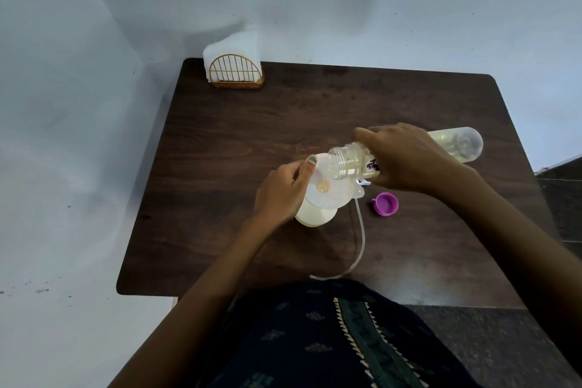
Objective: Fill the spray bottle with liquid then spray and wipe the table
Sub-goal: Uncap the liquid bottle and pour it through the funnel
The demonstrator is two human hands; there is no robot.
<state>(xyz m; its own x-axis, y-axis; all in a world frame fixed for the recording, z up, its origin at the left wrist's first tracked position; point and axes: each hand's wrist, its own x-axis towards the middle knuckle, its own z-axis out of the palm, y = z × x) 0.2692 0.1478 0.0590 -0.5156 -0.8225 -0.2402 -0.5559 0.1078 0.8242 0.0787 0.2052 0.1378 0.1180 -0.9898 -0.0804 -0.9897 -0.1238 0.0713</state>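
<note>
A pale spray bottle (315, 216) stands on the dark wooden table (239, 142) with a clear funnel (333, 190) in its neck. My left hand (280, 189) grips the funnel's rim and the bottle's top. My right hand (406, 161) holds a clear bottle of yellowish liquid (456, 145) tipped nearly flat, its open mouth (338, 164) over the funnel. The spray head lies mostly hidden behind the funnel, and its clear tube (360, 239) curls toward the table's front edge.
A purple cap (385, 203) lies on the table right of the spray bottle. A gold wire holder with white napkins (234, 64) stands at the far left corner against the wall. My dark patterned clothing (330, 340) covers the table's near edge.
</note>
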